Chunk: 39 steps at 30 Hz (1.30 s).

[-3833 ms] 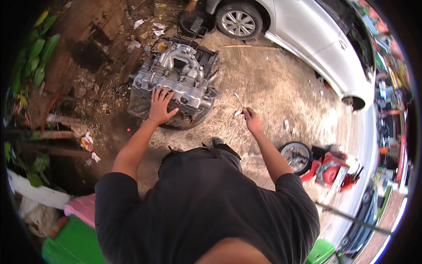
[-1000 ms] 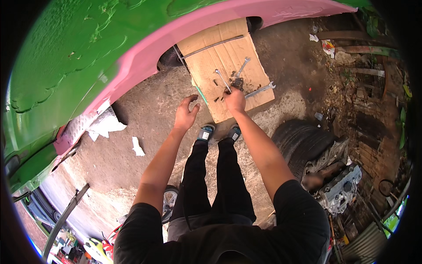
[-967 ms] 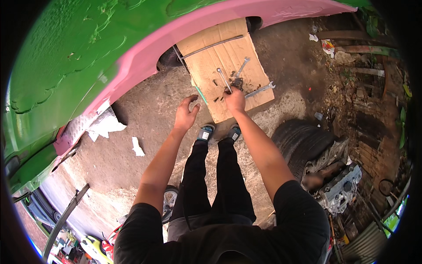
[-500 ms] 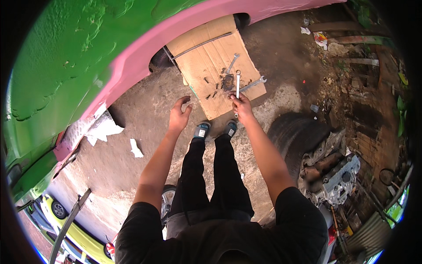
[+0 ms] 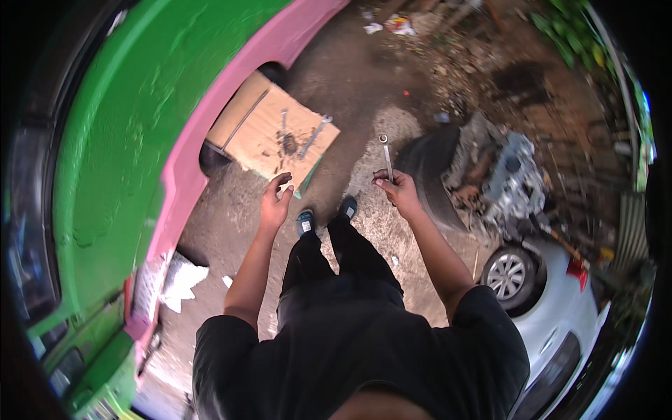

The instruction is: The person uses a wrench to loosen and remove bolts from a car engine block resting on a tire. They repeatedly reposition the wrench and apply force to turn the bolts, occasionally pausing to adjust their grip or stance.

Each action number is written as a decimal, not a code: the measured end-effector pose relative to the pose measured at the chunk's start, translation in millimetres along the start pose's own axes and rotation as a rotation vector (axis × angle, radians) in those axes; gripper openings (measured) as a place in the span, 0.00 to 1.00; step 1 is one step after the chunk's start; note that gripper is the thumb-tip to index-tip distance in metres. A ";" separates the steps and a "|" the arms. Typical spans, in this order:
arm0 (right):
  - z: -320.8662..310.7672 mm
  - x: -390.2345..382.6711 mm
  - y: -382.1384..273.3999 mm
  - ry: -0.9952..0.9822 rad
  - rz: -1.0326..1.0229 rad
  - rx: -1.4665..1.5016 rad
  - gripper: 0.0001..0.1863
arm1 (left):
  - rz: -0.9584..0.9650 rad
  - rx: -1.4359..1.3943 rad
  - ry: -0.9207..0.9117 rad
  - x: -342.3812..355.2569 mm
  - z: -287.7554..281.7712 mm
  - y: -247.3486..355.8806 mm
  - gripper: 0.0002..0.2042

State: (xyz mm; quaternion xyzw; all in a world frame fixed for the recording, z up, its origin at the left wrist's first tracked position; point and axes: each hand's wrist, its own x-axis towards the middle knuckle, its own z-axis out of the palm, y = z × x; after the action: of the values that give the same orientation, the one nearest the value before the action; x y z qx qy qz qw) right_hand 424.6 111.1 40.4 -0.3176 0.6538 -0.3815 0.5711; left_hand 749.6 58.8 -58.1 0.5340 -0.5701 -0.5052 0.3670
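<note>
The right hand (image 5: 399,189) pinches a ring-ended wrench (image 5: 388,155) between thumb and fingers, the shaft pointing away from the body with its ring end foremost. The left hand (image 5: 278,203) is half spread, fingers loosely bent and thumb apart, with nothing visible in it; it is nearest the close corner of a cardboard sheet (image 5: 241,133), and from this angle I cannot tell how high above it. Half a second ago the wrench's shaft lay across the sheet's near edge in view; now it is over bare floor, the body and gaze have swung to the right, and a silver car (image 5: 553,315) has come into sight on that side. That leaves the held wrench parted from the tools on the cardboard, with the right hand clear of them. On the sheet lie a large wrench (image 5: 315,136), a slimmer wrench (image 5: 285,121), a dark, greasy-looking part (image 5: 289,145) with small dark bits around it (too blurred to sort), and a thin rod (image 5: 246,119) across the far portion. The cardboard rests on a stained concrete floor (image 5: 381,255), against a green vehicle (image 5: 140,140) with a pink lower band (image 5: 189,133). To the right, a black tyre (image 5: 423,164) lies beside a metal engine (image 5: 514,175), and leafy plants (image 5: 560,31) stand beyond.
</note>
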 end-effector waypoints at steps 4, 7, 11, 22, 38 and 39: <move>-43.1 -71.8 -0.2 0.206 -0.119 0.076 0.11 | 0.089 -0.101 -0.173 4.5 47.4 38.1 0.17; -70.1 -111.0 10.3 0.311 -0.226 0.133 0.11 | 0.135 -0.129 -0.300 6.7 90.2 58.0 0.17; -110.8 -156.2 26.7 0.462 -0.259 0.037 0.11 | 0.180 -0.139 -0.475 5.6 149.1 85.2 0.16; -248.2 -273.2 114.0 0.681 -0.276 0.203 0.15 | 0.268 -0.100 -0.658 -60.2 326.0 170.3 0.16; -370.6 -370.2 202.7 0.884 -0.406 0.883 0.10 | 0.537 0.123 -1.040 -157.0 521.3 228.9 0.17; -371.9 -370.1 204.9 0.890 -0.416 0.894 0.10 | 0.559 0.130 -1.045 -155.5 528.7 231.8 0.17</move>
State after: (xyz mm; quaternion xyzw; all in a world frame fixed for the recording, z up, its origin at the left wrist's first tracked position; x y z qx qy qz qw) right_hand 115.0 580.5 71.6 0.0180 0.5313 -0.8129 0.2380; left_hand 213.0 289.7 68.7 0.0656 -0.8238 -0.5494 0.1237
